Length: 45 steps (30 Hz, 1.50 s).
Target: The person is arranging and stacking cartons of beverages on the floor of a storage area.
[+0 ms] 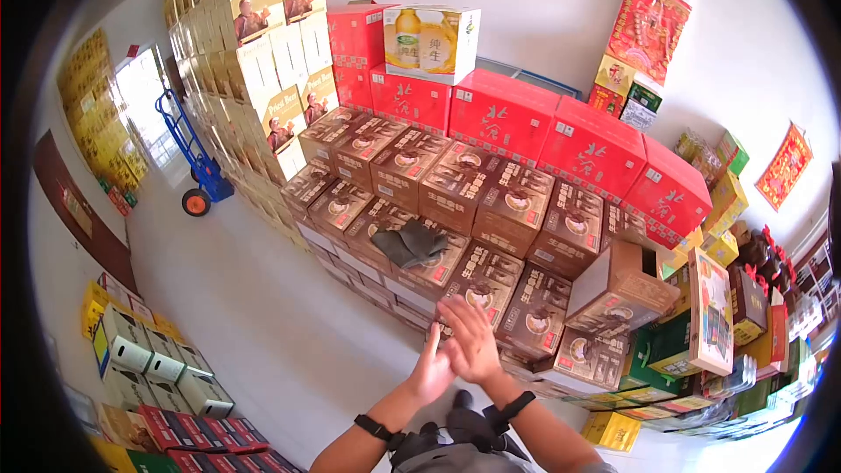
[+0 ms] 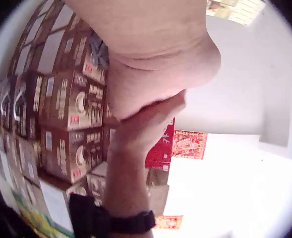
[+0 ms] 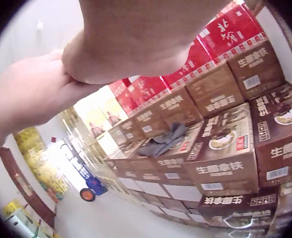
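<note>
cartons (image 1: 492, 273) brown with pale lettering

Matt cloth (image 1: 409, 243), smooth cardboard cartons (image 1: 533, 311)

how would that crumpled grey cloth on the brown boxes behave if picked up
The grey cloth is probably floppy, as it lies in loose folds, so it would likely sag from the grip. It looks light, being small beside the brown boxes. Slumped flat like that, it seems unlikely to roll.
</note>
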Each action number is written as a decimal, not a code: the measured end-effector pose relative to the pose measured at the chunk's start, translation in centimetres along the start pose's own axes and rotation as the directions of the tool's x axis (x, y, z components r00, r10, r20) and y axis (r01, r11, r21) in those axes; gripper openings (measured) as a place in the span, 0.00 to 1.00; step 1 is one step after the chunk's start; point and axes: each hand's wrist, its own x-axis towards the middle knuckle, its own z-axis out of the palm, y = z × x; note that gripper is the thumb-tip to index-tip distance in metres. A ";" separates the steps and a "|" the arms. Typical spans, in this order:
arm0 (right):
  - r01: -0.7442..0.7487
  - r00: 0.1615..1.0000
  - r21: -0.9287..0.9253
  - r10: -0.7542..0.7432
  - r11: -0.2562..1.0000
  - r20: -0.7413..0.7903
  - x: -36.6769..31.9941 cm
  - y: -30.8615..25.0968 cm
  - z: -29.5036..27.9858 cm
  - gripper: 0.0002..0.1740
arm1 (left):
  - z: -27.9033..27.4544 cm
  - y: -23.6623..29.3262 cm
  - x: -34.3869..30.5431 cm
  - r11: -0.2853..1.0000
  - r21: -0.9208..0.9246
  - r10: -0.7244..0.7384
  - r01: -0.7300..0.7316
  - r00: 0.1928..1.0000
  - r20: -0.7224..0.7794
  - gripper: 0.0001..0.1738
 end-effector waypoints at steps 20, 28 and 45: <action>-0.417 0.897 -0.133 0.431 0.899 0.096 23.9 23.3 23.5 0.49 | -26.3 24.9 -10.8 0.778 0.620 0.500 0.102 0.497 -0.709 0.23; -0.271 0.913 -0.338 0.352 0.901 0.205 22.9 29.4 30.2 0.57 | -30.0 33.7 -3.8 0.768 0.634 0.489 0.090 0.556 -0.672 0.22; -0.460 0.850 -0.090 0.409 0.883 -0.332 52.3 12.5 25.9 0.25 | -52.2 65.0 24.4 0.177 0.979 0.697 -0.105 0.716 -0.049 0.23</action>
